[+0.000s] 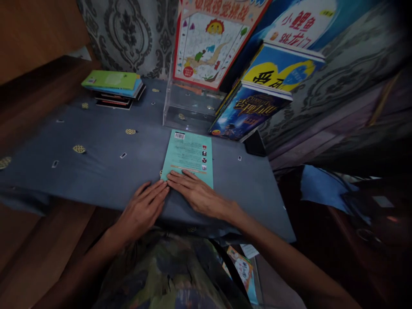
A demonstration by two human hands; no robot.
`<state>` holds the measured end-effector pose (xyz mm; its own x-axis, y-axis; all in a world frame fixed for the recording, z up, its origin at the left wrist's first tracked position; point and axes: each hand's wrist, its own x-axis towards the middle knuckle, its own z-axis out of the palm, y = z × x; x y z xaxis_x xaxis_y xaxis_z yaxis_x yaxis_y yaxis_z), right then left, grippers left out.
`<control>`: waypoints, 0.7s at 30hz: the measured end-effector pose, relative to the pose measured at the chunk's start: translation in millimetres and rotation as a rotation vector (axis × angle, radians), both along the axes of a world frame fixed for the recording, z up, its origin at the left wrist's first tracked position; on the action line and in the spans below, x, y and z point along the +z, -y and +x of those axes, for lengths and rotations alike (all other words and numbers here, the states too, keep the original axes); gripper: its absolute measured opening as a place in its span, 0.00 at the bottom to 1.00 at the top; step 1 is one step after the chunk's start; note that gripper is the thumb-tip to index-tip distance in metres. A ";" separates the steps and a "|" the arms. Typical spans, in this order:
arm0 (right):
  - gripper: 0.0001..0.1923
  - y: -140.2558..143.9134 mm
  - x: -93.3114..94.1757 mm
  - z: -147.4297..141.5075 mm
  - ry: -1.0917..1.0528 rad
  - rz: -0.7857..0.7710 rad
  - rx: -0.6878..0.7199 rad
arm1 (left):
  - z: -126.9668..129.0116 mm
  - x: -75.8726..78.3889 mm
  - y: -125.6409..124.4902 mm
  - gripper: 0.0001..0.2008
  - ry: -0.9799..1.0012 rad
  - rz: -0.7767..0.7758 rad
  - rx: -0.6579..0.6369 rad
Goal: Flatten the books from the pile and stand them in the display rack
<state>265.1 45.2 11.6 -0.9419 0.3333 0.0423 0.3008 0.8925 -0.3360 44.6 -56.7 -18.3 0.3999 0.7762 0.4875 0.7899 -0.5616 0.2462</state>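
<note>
A teal book [189,150] lies flat on the cloth-covered table, its barcode at the far left corner and a column of small pictures down its right side. My right hand [196,193] rests across the near part of its cover, fingers stretched out and pointing left. Beside it, my left hand [144,206] has its fingers extended, the tips at the book's near left corner and touching or nearly touching the right fingertips. Neither hand grips the book. The near edge of the book is partly hidden under the right hand.
A clear acrylic stand [189,122] behind the book holds upright books, including a dark blue one [247,111]. A book stack [112,86] sits at the back left. A dark flat object [255,145] lies at the right. Another book [243,270] is below the table's front edge.
</note>
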 end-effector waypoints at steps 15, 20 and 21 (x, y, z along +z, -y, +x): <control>0.37 -33.1 -3.5 -12.7 -0.071 -0.117 0.081 | -34.0 15.4 -23.8 0.24 -0.075 0.030 -0.245; 0.36 -41.8 -2.8 -16.0 -0.069 -0.125 0.082 | -35.2 22.4 -32.1 0.19 -0.119 -0.004 -0.265; 0.36 -43.7 -2.2 -17.1 -0.067 -0.129 0.086 | -35.1 23.0 -34.1 0.19 -0.120 -0.012 -0.267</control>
<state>247.9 88.9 9.4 -0.9637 0.2581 0.0681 0.1980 0.8624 -0.4659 9.5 -22.6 4.7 0.6452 0.6408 0.4161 0.6381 -0.7514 0.1678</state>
